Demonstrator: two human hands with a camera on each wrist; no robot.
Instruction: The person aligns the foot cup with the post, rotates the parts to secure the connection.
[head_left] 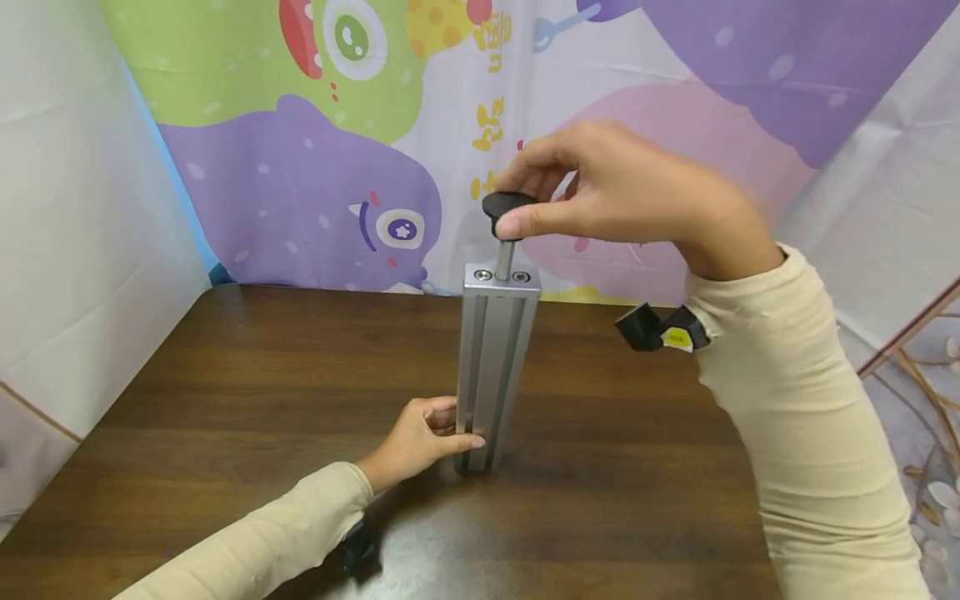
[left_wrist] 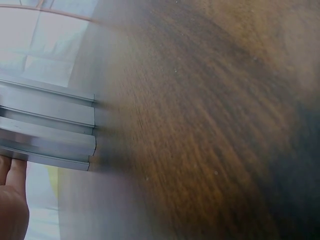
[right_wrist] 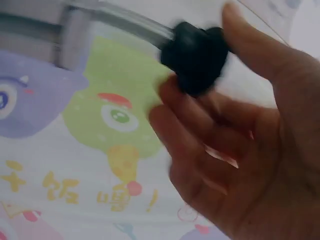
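Note:
A silver aluminium profile (head_left: 491, 358) stands upright on the table, with grooves down its sides and two round screw holes on its top face. Between those holes rises a metal rod (head_left: 506, 260) capped by a black lobed knob (head_left: 508, 204). My right hand (head_left: 607, 187) pinches this knob between thumb and fingers. The right wrist view shows the knob (right_wrist: 195, 56) blurred, thumb on one side and curled fingers on the other. Low on the profile, my left hand (head_left: 423, 437) grips it, thumb across the front. The profile's lower end (left_wrist: 92, 130) meets the table in the left wrist view.
The dark wooden table (head_left: 300, 358) spreads around the profile. Behind it hangs a cloth (head_left: 375, 167) with cartoon monsters, and white sheets (head_left: 67, 208) line the sides. Black wrist devices (head_left: 663, 327) sit on both sleeves.

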